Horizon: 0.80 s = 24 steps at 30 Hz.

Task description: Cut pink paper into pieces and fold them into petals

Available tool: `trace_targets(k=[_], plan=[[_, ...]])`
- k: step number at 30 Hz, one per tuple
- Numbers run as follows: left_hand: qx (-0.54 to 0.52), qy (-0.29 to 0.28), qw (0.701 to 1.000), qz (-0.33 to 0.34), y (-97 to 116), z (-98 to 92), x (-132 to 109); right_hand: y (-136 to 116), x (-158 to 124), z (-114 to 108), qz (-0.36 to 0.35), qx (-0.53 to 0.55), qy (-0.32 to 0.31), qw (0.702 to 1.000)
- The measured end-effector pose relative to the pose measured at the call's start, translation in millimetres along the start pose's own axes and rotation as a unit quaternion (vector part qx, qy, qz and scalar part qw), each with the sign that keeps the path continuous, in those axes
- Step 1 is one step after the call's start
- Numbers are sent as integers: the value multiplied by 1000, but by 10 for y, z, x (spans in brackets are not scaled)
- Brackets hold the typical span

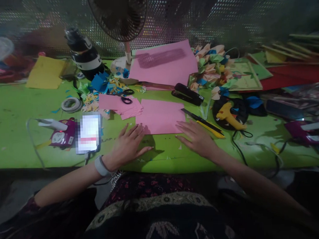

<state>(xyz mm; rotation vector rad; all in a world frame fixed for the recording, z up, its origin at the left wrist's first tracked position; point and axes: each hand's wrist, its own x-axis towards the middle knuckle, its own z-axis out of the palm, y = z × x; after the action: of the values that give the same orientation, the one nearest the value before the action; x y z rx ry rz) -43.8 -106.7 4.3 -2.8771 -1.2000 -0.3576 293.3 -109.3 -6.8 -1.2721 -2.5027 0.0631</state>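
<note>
Pink sheet [161, 116] laid flat on the green desk [18, 117], long side toward the body

Set near the front edge, straight ahead of the wearer, probably for easy reach and a clear view down. At the near left corner, the left hand [126, 146], fingers loosely spread, thumb well out over the desk. At the near right corner, the right hand [200, 142], fingers lying close together, thumb apart. Pinching nothing with either; resting palm-down, likely to square the sheet and stop any sliding.

Against the left edge, smaller pink pieces [133, 108] in a loose overlapping pile; hard to tell which on top where pile and sheet meet. Over the pieces, dark scissors [126, 100], perhaps parked there as a handy weight. By the right edge, a yellow cutter [210, 129], tip toward the sheet, seemingly put down within reach of the right hand.

Farther back, a black stapler [188, 94] and a large pink sheet [164, 63], with paper flowers [211, 62] heaped beside it, likely pushed back to avoid crushing. To the right, a yellow glue gun [231, 117] on a dark round base [219, 110], perhaps to keep glue off the desk. To the left, a cabled phone [88, 132] beside a purple extension board [63, 135], presumably for charging
</note>
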Motion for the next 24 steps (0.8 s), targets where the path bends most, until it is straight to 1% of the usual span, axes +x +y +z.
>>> trace_targets(k=[2, 4, 6, 8, 10, 11, 13, 15, 16, 17, 19, 21, 24], plan=[[-7, -16, 1000, 6, 29, -28, 77, 61, 168, 15, 28, 21, 5, 999], [-14, -31, 999, 17, 67, -22, 112, 139, 305, 53, 45, 31, -5, 999], [-21, -39, 998, 32, 102, -10, 109, 213, 388, 95, 43, 40, -31, 998], [-31, -33, 998, 47, 120, -21, 96, 263, 419, 115, 32, 56, -55, 996], [-43, -5, 998, 46, 107, -64, 99, 280, 416, 98, 28, 78, -63, 995], [-50, 16, 998, 32, 85, -93, 112, 276, 410, 75, 30, 90, -62, 994], [-76, 63, 995, -17, 10, -146, 153, 252, 401, 4, 37, 114, -50, 991], [-124, 92, 986, -68, -90, -176, 198, 218, 398, -82, 37, 141, -29, 989], [-157, 89, 980, -83, -139, -180, 215, 200, 397, -124, 32, 158, -17, 987], [-194, 79, 974, -83, -180, -178, 225, 181, 394, -161, 24, 178, -9, 984], [-269, 42, 960, -69, -228, -166, 222, 143, 377, -218, 9, 220, -9, 975], [-316, 8, 947, -53, -227, -158, 193, 102, 340, -250, 3, 257, -30, 966], [-325, -33, 944, -46, -173, -168, 140, 37, 265, -267, 20, 289, -76, 954]])
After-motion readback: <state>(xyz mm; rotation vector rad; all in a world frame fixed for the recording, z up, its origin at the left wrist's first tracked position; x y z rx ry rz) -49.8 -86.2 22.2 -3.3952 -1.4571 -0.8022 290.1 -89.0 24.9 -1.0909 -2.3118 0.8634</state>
